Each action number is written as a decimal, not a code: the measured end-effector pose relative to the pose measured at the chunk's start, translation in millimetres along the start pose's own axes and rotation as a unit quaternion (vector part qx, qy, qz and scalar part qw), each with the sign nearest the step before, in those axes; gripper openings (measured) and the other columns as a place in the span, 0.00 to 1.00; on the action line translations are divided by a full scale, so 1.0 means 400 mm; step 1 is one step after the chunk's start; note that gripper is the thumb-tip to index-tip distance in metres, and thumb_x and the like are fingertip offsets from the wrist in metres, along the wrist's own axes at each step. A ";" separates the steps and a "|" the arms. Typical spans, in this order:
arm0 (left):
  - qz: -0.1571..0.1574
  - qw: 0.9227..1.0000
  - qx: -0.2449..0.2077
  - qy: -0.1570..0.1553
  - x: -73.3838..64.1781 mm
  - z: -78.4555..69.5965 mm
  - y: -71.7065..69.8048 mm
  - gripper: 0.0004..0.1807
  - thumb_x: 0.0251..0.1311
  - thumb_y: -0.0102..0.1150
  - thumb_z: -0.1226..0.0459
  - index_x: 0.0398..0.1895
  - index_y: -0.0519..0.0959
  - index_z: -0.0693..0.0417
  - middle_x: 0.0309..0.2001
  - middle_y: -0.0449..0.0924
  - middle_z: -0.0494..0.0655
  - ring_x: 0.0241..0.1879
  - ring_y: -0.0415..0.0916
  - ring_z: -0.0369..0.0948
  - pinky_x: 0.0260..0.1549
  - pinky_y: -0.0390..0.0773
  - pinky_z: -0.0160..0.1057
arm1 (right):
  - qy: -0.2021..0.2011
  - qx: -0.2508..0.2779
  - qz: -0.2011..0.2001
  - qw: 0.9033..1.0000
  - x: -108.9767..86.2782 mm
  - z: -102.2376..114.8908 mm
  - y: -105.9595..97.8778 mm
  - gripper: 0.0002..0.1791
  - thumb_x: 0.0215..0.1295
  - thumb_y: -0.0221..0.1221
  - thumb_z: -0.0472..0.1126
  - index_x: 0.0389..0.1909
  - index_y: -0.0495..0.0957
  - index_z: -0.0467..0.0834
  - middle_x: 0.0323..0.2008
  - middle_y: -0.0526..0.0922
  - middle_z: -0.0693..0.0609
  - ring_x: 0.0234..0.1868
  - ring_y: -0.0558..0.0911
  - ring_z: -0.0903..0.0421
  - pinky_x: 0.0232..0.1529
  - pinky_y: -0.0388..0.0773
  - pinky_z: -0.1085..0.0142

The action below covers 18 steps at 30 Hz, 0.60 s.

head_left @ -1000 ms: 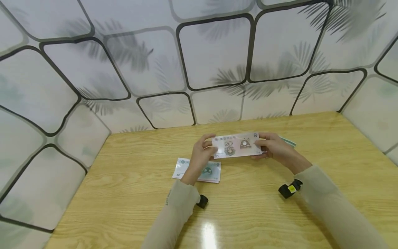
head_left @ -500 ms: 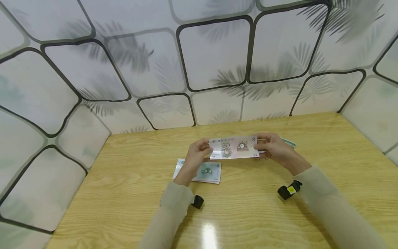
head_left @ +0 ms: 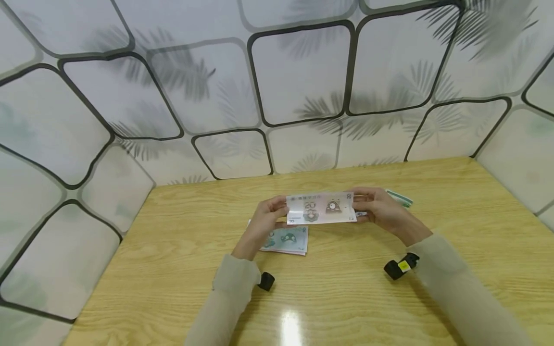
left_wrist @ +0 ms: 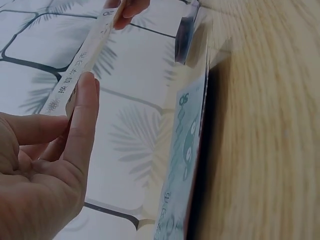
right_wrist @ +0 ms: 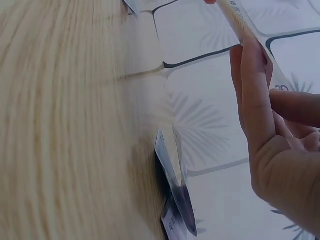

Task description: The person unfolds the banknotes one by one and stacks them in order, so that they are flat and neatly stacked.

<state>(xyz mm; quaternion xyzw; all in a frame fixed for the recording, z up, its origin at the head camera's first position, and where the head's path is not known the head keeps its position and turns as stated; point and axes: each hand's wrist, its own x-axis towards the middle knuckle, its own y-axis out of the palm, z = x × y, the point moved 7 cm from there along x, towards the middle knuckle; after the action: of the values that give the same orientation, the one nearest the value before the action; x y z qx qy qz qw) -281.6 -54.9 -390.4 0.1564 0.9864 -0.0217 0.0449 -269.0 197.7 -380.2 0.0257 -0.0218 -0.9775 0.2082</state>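
A pinkish-white play banknote (head_left: 320,208) marked 20 is held stretched flat above the table between both hands. My left hand (head_left: 265,220) pinches its left end between thumb and fingers, and my right hand (head_left: 383,209) pinches the right end. Beneath the left hand lies a small pile of banknotes (head_left: 286,240), a green one marked 50 on top, partly covered by the wrist. Behind the right hand other banknotes (head_left: 400,198) show a green edge, mostly hidden. In the left wrist view the left thumb and fingers press the held note's end.
The wooden table (head_left: 173,269) runs back to a patterned wall covering (head_left: 298,77) with dark outlined shapes and leaf prints. A light glare falls on the near part of the tabletop. A small black device (head_left: 266,281) sits on the left wrist, another (head_left: 400,266) on the right.
Both hands have shifted slightly left and a little lower with the held banknote, the left hand farther. More of the banknotes behind the right hand now shows.
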 end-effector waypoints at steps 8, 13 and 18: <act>0.000 1.000 -0.022 0.014 -0.017 -0.005 -0.030 0.19 0.74 0.49 0.75 0.65 0.73 0.69 0.46 0.80 0.54 0.41 0.79 0.39 0.36 0.84 0.34 | 0.001 0.002 -0.011 1.000 0.006 -0.001 0.027 0.25 0.76 0.48 0.26 0.69 0.56 0.19 0.47 0.83 0.48 0.42 0.87 0.54 0.40 0.86 0.63; -0.006 0.999 -0.035 0.011 -0.029 -0.003 -0.047 0.18 0.73 0.49 0.75 0.64 0.73 0.69 0.43 0.81 0.51 0.40 0.80 0.39 0.36 0.85 0.34 | -0.001 0.022 -0.002 1.000 0.010 -0.005 0.045 0.22 0.76 0.49 0.25 0.66 0.61 0.21 0.46 0.83 0.48 0.42 0.87 0.54 0.40 0.86 0.64; -0.008 0.999 -0.034 0.008 -0.039 -0.001 -0.062 0.18 0.73 0.49 0.75 0.64 0.73 0.70 0.42 0.81 0.49 0.39 0.79 0.38 0.35 0.84 0.33 | -0.005 0.039 0.007 0.999 0.013 -0.010 0.058 0.17 0.75 0.50 0.25 0.62 0.69 0.26 0.46 0.84 0.49 0.41 0.87 0.54 0.38 0.86 0.64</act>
<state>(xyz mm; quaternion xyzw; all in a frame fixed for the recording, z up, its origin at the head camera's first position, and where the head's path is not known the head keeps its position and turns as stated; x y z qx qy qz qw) -274.7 -83.2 -387.8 0.1467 0.9882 0.0132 0.0422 -264.3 174.4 -383.4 0.0286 -0.0607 -0.9745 0.2141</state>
